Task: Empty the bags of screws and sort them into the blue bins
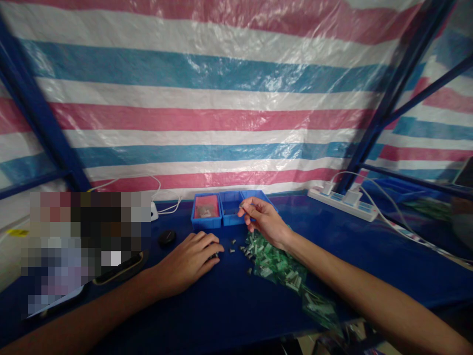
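Note:
My left hand (195, 254) rests on the blue tabletop, its fingers curled and closed around a few small metal parts (213, 256), mostly hidden by the fingers. Raised in front of the blue bins, my right hand (264, 219) pinches a small metal piece (242, 205) between thumb and fingertips. Several loose small metal parts (246, 252) lie on the table between the hands. Below my right wrist spreads a green translucent plastic bag (271, 261) with many small metallic pieces on or in it.
Behind the hands stand blue bins (207, 224); the left one has a pink lining and a small clear bag. A round black object (167, 237) lies left. A white power strip (343, 204) with plugs and cables sits at the right rear. The left side is pixelated.

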`<state>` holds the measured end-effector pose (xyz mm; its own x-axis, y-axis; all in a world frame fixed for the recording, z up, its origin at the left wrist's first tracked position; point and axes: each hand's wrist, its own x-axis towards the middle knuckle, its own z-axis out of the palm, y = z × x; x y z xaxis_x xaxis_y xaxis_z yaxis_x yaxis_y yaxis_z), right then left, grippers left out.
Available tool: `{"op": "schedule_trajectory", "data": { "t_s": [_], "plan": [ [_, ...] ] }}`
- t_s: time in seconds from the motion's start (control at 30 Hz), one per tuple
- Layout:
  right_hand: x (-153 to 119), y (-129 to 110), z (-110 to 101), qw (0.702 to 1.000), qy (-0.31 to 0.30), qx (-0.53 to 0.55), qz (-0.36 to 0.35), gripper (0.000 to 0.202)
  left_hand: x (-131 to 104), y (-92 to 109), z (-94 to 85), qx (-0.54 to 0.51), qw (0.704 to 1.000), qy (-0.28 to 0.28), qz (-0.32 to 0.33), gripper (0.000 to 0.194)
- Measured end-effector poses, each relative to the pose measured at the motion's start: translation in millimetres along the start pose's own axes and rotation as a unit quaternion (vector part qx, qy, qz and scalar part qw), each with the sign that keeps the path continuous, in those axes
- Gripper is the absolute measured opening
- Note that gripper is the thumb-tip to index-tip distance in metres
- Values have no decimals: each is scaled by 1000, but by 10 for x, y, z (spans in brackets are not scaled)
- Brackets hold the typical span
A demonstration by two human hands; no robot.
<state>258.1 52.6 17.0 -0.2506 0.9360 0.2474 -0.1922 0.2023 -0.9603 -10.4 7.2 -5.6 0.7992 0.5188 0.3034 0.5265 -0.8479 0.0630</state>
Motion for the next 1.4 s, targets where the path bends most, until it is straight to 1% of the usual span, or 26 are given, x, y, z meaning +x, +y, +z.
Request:
{"op": "schedule_trajectory", "data": {
  "t_s": [0.2,0.3,0.57,0.67,0.73,0.83,0.9,0.97,1.03,1.07,1.13,1.27,1.33,1.4],
  "plan": [
    [2,-7,6,999,14,24,26,36,11,26,-31,4,1000,-16,-8,25],
    [10,7,-5,999,21,30,23,39,11,23,-28,5,1000,-27,-11,25],
    [30,52,-42,999,41,0,-28,37,4,-3,3,1,1000,-18,-7,25],
    [39,61,-47,996,49,-42,-54,35,4,0,0,2,1000,-15,-5,24],
    [40,66,-53,991,47,-92,-79,33,4,4,-5,4,1000,-12,-4,24],
    [18,68,-64,969,36,-208,-128,31,0,10,-11,3,1000,-12,-7,24],
    [-15,57,-65,938,25,-297,-176,28,-2,12,-13,1,1000,-16,-10,24],
    [-55,33,-58,901,12,-369,-230,23,-3,11,-10,0,1000,-20,-12,24],
    [-87,1,-45,872,-1,-410,-268,21,-2,9,-4,2,1000,-21,-12,24],
    [-97,-14,-39,863,-7,-421,-279,20,-1,7,0,3,1000,-21,-11,24],
    [-103,-35,-33,855,-19,-430,-289,18,-2,5,6,5,1000,-20,-10,24],
    [-77,-22,-42,859,-38,-422,-288,13,-5,7,4,3,1000,-22,-13,24],
    [-67,3,-43,877,-42,-401,-262,11,-2,9,0,3,1000,-24,-12,24],
    [-64,27,-34,908,-43,-359,-211,14,4,11,-5,3,1000,-25,-11,24]
  ]
}}
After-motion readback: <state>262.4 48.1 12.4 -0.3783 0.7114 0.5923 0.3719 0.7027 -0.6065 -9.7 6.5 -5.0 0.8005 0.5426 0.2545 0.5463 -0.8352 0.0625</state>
